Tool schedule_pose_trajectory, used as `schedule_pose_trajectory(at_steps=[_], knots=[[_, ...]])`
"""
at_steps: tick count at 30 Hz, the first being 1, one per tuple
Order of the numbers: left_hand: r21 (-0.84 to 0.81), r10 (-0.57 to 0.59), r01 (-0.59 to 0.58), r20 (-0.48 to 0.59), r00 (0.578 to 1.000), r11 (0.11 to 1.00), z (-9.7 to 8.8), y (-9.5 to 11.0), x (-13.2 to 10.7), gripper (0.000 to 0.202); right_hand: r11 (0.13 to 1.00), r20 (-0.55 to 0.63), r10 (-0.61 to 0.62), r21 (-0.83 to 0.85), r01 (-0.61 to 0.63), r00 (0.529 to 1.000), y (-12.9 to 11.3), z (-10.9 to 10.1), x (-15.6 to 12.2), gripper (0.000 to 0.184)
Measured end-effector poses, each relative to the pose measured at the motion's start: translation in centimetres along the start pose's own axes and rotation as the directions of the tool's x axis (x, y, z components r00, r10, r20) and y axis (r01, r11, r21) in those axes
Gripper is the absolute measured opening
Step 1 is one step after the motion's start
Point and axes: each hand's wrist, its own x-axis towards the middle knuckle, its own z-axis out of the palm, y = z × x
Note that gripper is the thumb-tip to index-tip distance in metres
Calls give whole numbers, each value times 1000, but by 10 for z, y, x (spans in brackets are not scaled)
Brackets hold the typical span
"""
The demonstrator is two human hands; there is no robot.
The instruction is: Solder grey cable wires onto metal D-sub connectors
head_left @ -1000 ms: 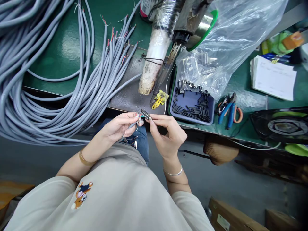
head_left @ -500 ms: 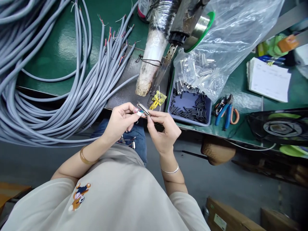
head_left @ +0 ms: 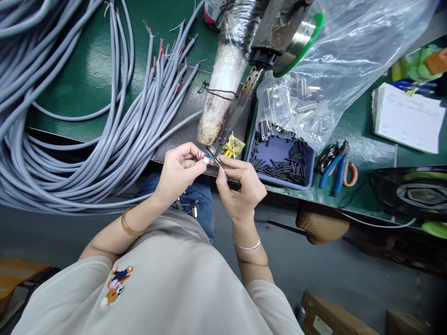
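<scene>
My left hand [head_left: 179,170] is closed in a pinch on thin coloured wires [head_left: 200,154] at a multi-pin connector. My right hand [head_left: 241,186] grips the far end of that metal connector [head_left: 212,153] between thumb and fingers. The connector lies at a slant, just below the tip of a soldering iron [head_left: 240,104]. The iron points down over it and partly covers it; whether they touch, I cannot tell. Behind the hands stands a wrapped, scorched tube [head_left: 220,88] tied with black string. A yellow tag-like piece [head_left: 234,147] lies beside the iron.
A bundle of grey cables [head_left: 118,153] with stripped ends fills the left. To the right are a purple tray [head_left: 275,145] of black sleeves, a plastic bag [head_left: 349,56] of connectors, a solder spool [head_left: 302,44], blue-handled pliers [head_left: 333,170], papers [head_left: 407,116] and a fan [head_left: 415,190].
Both hands have moved slightly forward, bringing the connector in under the iron's tip. The view has also shifted a little, so the right-hand items appear farther right.
</scene>
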Motion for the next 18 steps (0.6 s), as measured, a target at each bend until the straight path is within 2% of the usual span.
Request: schedule_pose_trajectory(at_steps=[7, 12, 15, 18], knots=[[20, 41, -40, -22, 999, 999, 4, 4, 0, 20, 991, 6, -97, -88, 97, 995, 0, -2, 6, 21], [9, -14, 14, -23, 1000, 1000, 2, 2, -3, 19, 969, 46, -190, -151, 195, 981, 1, -3, 0, 19], [-2, -39, 39, -3, 999, 999, 0, 0, -4, 20, 972, 47, -188, -136, 193, 981, 2, -3, -3, 18], [15, -70, 70, 42, 997, 997, -2, 1, -5, 22, 992, 15, -94, -81, 95, 995, 1, -4, -3, 19]])
